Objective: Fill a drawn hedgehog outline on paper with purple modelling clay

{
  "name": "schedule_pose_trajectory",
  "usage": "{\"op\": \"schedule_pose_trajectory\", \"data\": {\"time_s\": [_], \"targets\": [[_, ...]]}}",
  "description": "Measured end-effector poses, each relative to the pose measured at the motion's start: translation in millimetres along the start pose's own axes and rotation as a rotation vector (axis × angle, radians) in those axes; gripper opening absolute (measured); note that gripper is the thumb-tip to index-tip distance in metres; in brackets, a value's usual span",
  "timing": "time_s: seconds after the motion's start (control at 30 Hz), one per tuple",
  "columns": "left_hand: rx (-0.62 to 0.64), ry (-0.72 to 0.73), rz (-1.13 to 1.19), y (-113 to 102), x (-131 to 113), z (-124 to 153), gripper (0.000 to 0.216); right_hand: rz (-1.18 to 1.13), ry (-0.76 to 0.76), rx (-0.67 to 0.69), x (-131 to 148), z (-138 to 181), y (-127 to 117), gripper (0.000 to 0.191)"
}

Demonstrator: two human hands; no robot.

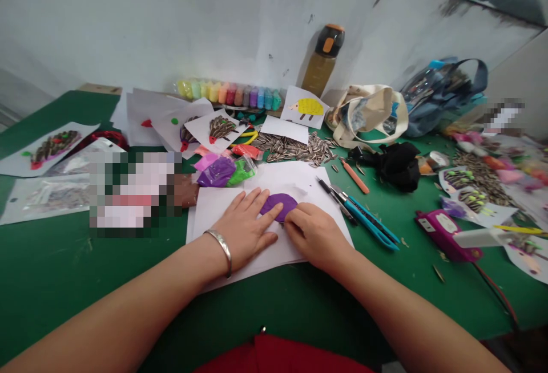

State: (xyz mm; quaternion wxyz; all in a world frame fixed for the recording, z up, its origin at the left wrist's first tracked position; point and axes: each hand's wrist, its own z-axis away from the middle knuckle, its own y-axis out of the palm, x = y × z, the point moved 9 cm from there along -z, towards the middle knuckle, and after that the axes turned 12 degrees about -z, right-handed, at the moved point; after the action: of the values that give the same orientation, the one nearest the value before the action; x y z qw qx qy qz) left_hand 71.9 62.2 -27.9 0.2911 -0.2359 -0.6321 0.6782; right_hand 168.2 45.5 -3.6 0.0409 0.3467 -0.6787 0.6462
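Note:
A flattened purple clay patch (279, 204) lies on a white sheet of paper (216, 205) on the green table (64, 270). My left hand (246, 226), with a silver bracelet on its wrist, lies flat on the paper, fingers stretched out, fingertips touching the left edge of the clay. My right hand (314, 235) rests on the paper with its fingers curled and pressed against the clay's right edge.
Blue scissors (370, 222) and pens lie to the right of the paper. A heap of sunflower seeds (295, 149), bags of coloured clay (222, 170), a row of clay pots (229, 93), a bottle (322, 59), bags and finished seed pictures crowd the back. A purple glue gun (447, 230) lies at right.

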Motion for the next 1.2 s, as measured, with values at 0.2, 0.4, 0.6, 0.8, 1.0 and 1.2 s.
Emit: {"op": "schedule_pose_trajectory", "data": {"time_s": [0.2,0.4,0.6,0.8,1.0,1.2], "targets": [[0.016,0.009,-0.02,2.4,-0.8,-0.2,0.056,-0.023,0.02,-0.015,-4.7,-0.2,-3.9,0.02],[-0.026,0.003,-0.019,1.3,-0.6,1.0,0.056,-0.075,0.022,0.02,-9.4,1.8,-6.4,0.017],[-0.02,-0.002,-0.016,0.7,-0.3,0.4,0.056,-0.005,0.04,0.0,-9.5,-0.7,-4.9,0.02],[0.007,0.004,-0.017,1.2,-0.9,-0.1,0.057,0.002,0.011,0.009,-6.7,0.9,-3.7,0.021],[-0.009,-0.004,-0.026,0.5,-0.7,-0.3,0.057,-0.029,0.032,0.014,-11.7,0.0,-4.7,0.02],[-0.008,0.005,0.0,0.4,-1.1,0.0,0.056,-0.028,0.04,0.025,-13.8,0.5,-5.9,0.019]]}}
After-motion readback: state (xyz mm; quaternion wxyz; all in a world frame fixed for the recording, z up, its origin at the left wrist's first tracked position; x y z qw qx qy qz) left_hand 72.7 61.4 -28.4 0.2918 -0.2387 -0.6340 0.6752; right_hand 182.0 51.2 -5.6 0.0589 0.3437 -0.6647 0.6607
